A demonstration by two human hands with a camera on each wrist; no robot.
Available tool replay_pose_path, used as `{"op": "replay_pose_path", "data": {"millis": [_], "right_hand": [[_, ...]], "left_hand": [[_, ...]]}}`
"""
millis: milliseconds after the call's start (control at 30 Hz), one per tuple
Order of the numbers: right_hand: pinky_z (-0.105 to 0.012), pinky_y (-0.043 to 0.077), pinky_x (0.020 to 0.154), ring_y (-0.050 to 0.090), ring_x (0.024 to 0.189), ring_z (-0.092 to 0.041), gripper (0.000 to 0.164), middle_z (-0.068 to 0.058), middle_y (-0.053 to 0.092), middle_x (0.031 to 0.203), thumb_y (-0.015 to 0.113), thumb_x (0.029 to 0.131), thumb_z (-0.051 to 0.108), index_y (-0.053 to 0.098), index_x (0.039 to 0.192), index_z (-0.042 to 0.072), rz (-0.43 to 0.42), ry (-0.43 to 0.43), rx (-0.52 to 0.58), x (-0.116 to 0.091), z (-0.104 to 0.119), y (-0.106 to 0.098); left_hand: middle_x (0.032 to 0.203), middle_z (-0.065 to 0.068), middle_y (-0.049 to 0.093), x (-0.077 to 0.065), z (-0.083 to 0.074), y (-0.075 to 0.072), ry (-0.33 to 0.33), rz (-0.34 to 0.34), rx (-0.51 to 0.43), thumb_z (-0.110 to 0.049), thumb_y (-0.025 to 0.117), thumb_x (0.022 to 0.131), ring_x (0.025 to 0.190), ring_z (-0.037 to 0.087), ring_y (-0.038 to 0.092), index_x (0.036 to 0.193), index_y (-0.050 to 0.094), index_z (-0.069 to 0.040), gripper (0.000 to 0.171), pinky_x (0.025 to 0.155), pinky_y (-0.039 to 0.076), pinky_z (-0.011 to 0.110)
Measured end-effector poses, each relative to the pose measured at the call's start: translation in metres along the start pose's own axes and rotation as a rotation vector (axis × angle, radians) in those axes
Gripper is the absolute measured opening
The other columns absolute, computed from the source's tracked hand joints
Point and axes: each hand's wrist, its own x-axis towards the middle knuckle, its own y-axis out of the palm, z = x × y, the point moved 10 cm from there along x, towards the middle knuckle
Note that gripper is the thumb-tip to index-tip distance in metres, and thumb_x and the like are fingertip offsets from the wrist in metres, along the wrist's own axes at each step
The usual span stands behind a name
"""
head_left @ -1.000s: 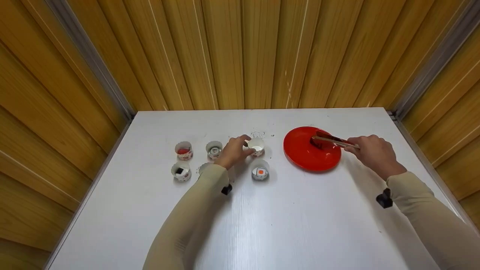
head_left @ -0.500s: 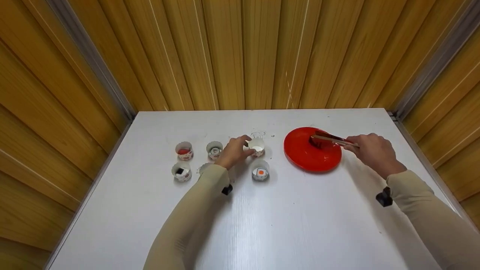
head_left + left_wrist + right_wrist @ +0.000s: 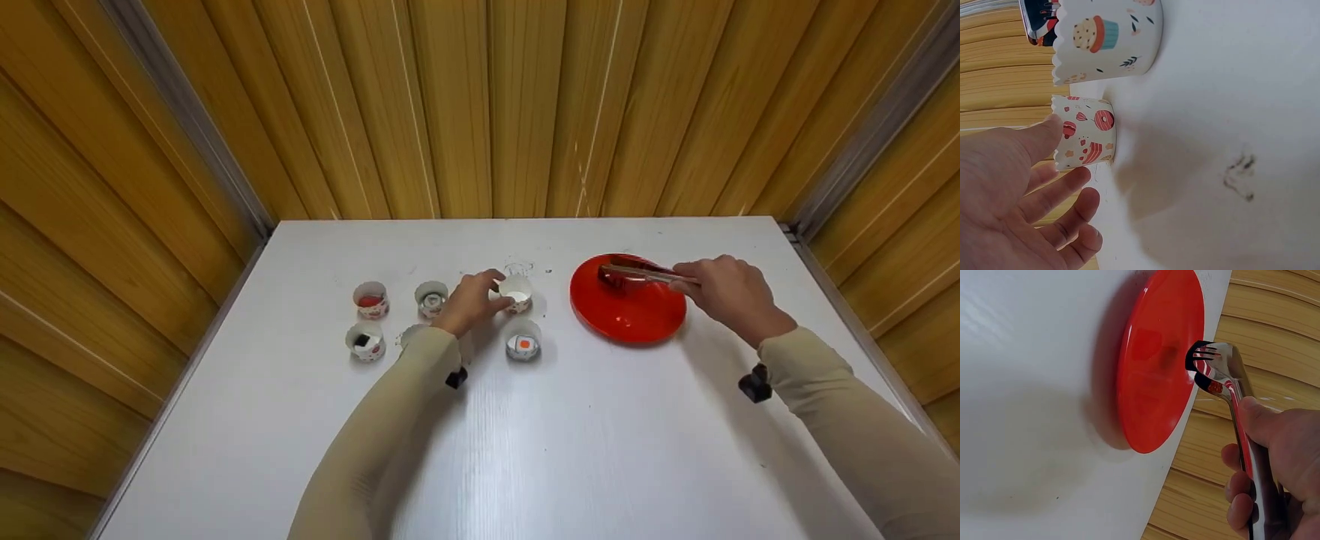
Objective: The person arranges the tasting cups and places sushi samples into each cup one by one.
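Observation:
My left hand (image 3: 471, 304) is at a paper baking cup (image 3: 517, 295) at the back right of the cup group. In the left wrist view, the thumb lies on the cup's side at the rim and the fingers curve round the other side. My right hand (image 3: 729, 294) grips metal tongs (image 3: 1244, 422) with slotted ends. Between the tong tips is a small black-sided piece with orange-red bits (image 3: 1215, 387), its kind unclear. The tips are over the red plate (image 3: 637, 319) in the head view.
More paper cups stand left of the plate, holding small pieces: a red one (image 3: 370, 300), a greenish-white one (image 3: 431, 301), a black-topped one (image 3: 365, 342) and an orange-centred one (image 3: 523, 343). My left forearm partly hides another cup (image 3: 409, 334). Wood-patterned walls (image 3: 465, 112) enclose the white table.
My right hand has moved left and slightly back, carrying the tongs across the plate toward the cups. My left hand stays at the same cup.

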Motion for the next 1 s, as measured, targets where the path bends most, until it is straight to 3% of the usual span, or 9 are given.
{"op": "replay_pose_path", "data": {"millis": [633, 800, 1000], "right_hand": [[-0.036, 0.052, 0.061, 0.061, 0.076, -0.028, 0.035, -0.012, 0.077, 0.097, 0.078, 0.093, 0.02, 0.074, 0.127, 0.012, -0.001, -0.072, 0.073, 0.033, 0.07, 0.005], [-0.036, 0.051, 0.061, 0.06, 0.075, -0.028, 0.035, -0.009, 0.077, 0.091, 0.077, 0.094, 0.019, 0.074, 0.128, 0.015, -0.004, -0.12, 0.081, 0.04, 0.09, 0.009], [-0.039, 0.054, 0.066, 0.063, 0.075, -0.025, 0.031, -0.007, 0.078, 0.096, 0.078, 0.093, 0.019, 0.076, 0.123, 0.014, -0.033, -0.195, 0.103, 0.046, 0.112, 0.013]], "left_hand": [[0.122, 0.015, 0.07, 0.001, 0.004, 0.001, -0.047, 0.026, -0.032, -0.027, 0.077, 0.095, 0.114, 0.03, 0.066, 0.136, 0.061, -0.004, 0.05, 0.098, 0.051, 0.043], [0.121, 0.015, 0.071, 0.002, 0.004, 0.0, -0.024, 0.025, -0.041, -0.026, 0.077, 0.095, 0.115, 0.031, 0.065, 0.136, 0.061, -0.002, 0.05, 0.099, 0.05, 0.043], [0.12, 0.017, 0.072, 0.003, 0.002, -0.001, 0.014, 0.022, -0.042, -0.024, 0.077, 0.094, 0.115, 0.032, 0.065, 0.135, 0.062, 0.0, 0.05, 0.101, 0.049, 0.043]]}}
